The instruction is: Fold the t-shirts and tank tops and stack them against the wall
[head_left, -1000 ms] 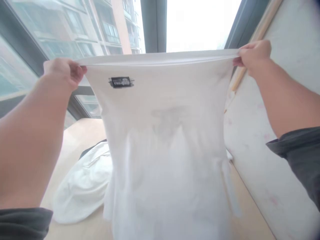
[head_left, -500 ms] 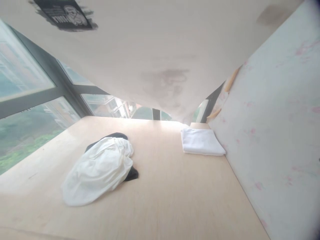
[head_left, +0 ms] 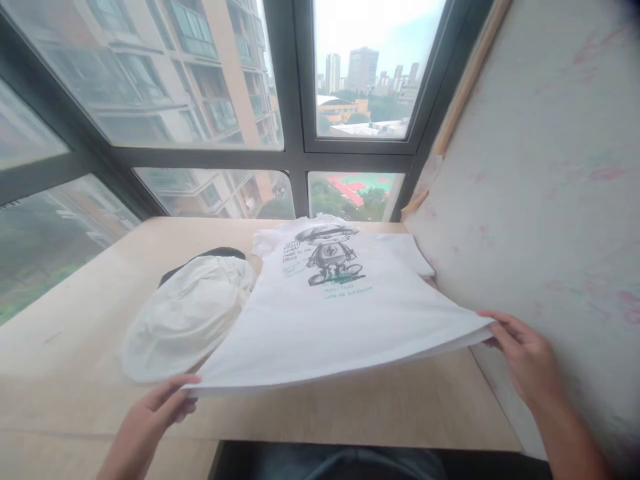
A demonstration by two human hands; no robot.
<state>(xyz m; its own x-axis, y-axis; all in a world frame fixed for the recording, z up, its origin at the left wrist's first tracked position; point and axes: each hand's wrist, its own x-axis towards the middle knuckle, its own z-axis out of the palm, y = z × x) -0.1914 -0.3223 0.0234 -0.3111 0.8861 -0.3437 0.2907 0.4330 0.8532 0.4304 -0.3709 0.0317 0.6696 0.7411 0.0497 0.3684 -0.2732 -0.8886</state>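
Note:
A white T-shirt (head_left: 300, 333) with a printed cartoon figure stretches over the wooden surface, its hem toward me and its collar near the window. My left hand (head_left: 155, 410) pinches the left corner of the hem between thumb and fingers. At the other end of the hem, my right hand (head_left: 525, 353) grips the right corner. The hem is pulled taut and held a little above the wood. Left of the shirt lies a crumpled cream-white cloth (head_left: 185, 320) with a black piece (head_left: 220, 253) showing behind it.
The pale wooden surface (head_left: 65, 347) meets grey-framed windows (head_left: 295, 160) at the back and left. A wall with faded flower paper (head_left: 540, 200) closes off the right side, its edge torn near the window. The folded white cloth is mostly covered by the shirt.
The T-shirt, raised high across the view before, has come down onto the surface, printed side up. Both hands have come into view at its hem.

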